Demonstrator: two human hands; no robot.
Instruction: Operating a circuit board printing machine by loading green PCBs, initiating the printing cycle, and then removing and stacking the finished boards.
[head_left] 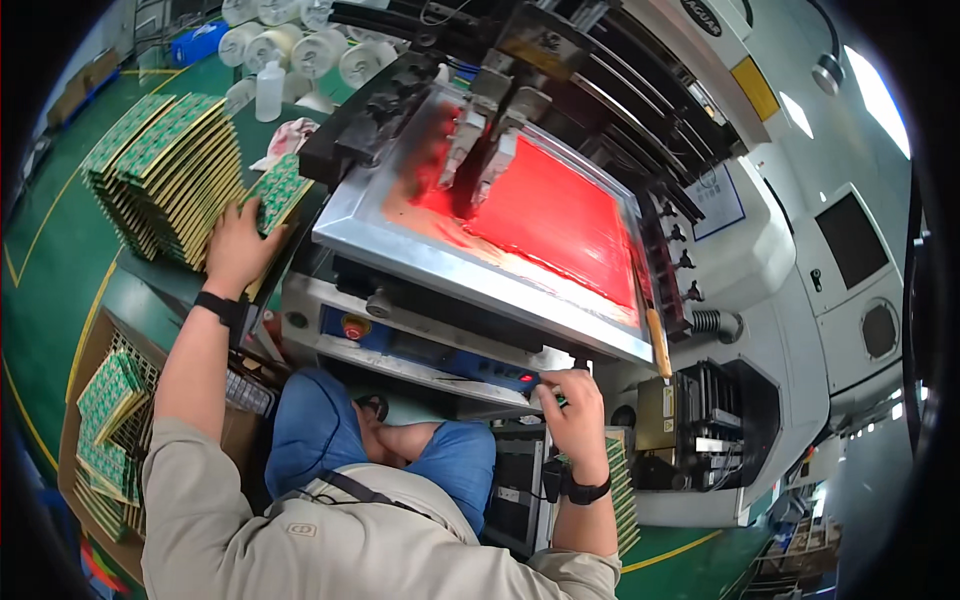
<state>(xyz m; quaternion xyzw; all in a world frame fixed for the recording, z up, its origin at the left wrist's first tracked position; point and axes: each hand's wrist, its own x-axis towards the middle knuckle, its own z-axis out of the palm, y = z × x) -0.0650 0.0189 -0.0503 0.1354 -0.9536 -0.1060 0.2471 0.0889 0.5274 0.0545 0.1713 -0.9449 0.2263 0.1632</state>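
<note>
My left hand (238, 245) lies with fingers spread at the near edge of a small stack of green circuit board panels (281, 192). Beside it, to the left, rise taller stacks of the same panels (185, 155). My right hand (574, 408) is at the right end of the machine's blue control strip (440, 358), its fingertips close to a lit red button (527, 378). Thumb and forefinger are apart, with nothing seen in them. Above the strip sits a metal-framed printing screen (480, 275) covered in red ink (565, 215), under a blurred squeegee head (490, 150).
A spatula with a wooden handle (657, 343) leans at the frame's right edge. A red stop knob (355, 327) is on the machine front. Lower left, a cardboard box (70, 440) holds more panels. A white bottle (269, 92) and a cloth (287, 142) lie beyond the stacks.
</note>
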